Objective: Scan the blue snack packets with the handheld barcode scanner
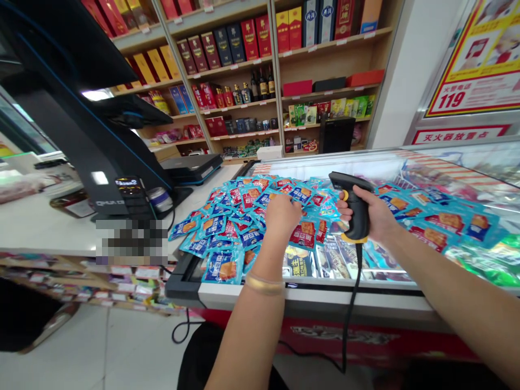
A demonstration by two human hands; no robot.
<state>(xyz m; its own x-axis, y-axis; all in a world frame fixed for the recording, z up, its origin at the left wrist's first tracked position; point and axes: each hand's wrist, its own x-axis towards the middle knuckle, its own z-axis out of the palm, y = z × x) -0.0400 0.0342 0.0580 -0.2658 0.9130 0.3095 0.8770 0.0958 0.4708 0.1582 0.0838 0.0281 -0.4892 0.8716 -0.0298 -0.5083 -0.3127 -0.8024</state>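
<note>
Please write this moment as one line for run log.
left grip: at snack packets, hold unclear | right grip: holding corded scanner | packets: piled on chest freezer

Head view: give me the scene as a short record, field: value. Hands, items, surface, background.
left_hand: left hand at the packet pile, fingers curled; whether it grips a packet is hidden
right_hand: right hand holds the scanner by its handle
cable: black cable hangs from the handle, past the front rim
packets: blue-edged packet pile, red or dark blue labels; more packets right of the scanner
surface: glass-topped freezer
wrist: gold bracelet, left
background: shelves with boxes and bottles
</note>
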